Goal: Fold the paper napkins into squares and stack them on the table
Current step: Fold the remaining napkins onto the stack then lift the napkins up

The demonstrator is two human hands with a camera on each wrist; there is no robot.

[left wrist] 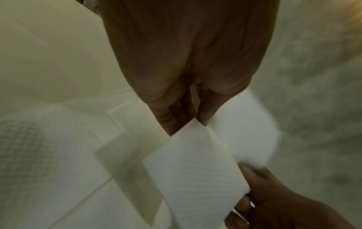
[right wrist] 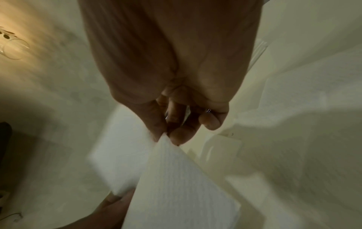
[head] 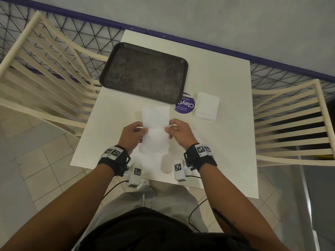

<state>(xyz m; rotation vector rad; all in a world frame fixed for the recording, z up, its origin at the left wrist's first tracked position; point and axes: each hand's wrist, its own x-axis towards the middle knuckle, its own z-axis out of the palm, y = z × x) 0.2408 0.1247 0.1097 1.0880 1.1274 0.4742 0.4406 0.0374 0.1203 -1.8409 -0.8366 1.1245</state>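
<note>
Above the white surface (head: 226, 124), the left hand (head: 133, 135) and right hand (head: 178, 133) each pinch a side edge of a long, half-folded napkin (head: 156, 129). A stack of folded napkins (head: 206, 106) lies right of a purple round sticker (head: 186, 106) reading "Clay", "Let's keep our pantries clean", partly under a dark tray (head: 145, 73).

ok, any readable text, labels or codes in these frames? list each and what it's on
"Clay", cut off by the tray: large white letters on the round purple sticker on the table, upside down in the head view.
"Let's keep our pantries clean": small print, same sticker.
"Clean as y...": same sticker, rest hidden.
Wrist tags: black-and-white square codes, no words.
Wrist views: none.
</note>
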